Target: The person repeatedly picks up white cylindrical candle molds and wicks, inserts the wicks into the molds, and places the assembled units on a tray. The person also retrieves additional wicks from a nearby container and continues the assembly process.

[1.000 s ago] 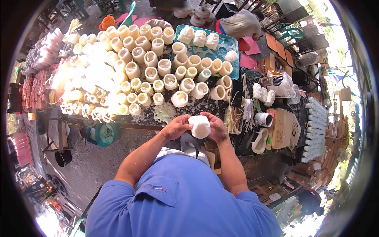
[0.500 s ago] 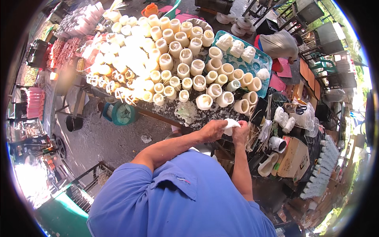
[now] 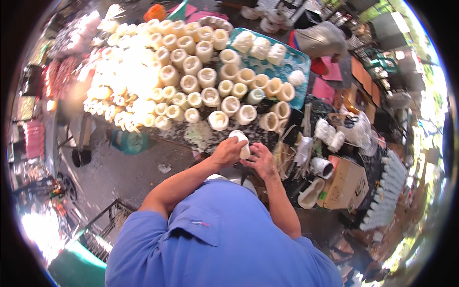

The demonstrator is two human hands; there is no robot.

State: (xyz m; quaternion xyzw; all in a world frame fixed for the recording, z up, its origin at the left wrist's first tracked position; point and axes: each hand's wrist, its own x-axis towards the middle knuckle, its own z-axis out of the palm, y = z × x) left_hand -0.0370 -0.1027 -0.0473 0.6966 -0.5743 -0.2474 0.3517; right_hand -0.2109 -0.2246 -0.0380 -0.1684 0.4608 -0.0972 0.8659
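Near the table's front edge my left hand (image 3: 226, 154) is closed around a small white wax-like cup (image 3: 238, 137), which it holds tilted. Beside it, my right hand (image 3: 263, 161) has its fingers spread, with the fingertips close to the cup's lower end; whether they touch it I cannot tell. Just beyond my hands, many cream hollow wax cups (image 3: 210, 97) stand in crowded rows on the table. A rounder cream cup (image 3: 218, 120) is among those closest to my hands. Whitish crumbs (image 3: 198, 135) lie on the dark tabletop to the left of my left hand.
A turquoise patterned tray (image 3: 302, 62) carries white lumpy pieces at the far right. Right of my hands are dry stalks, a cardboard box (image 3: 345, 184), a plastic bag and scissors. A bent-over person (image 3: 321, 40) is beyond the tray. Below the table edge stands a teal bucket (image 3: 131, 142).
My hands have moved left and lower in the picture. My right hand has opened off the white cup, while my left keeps hold of it. The whole view has shifted.
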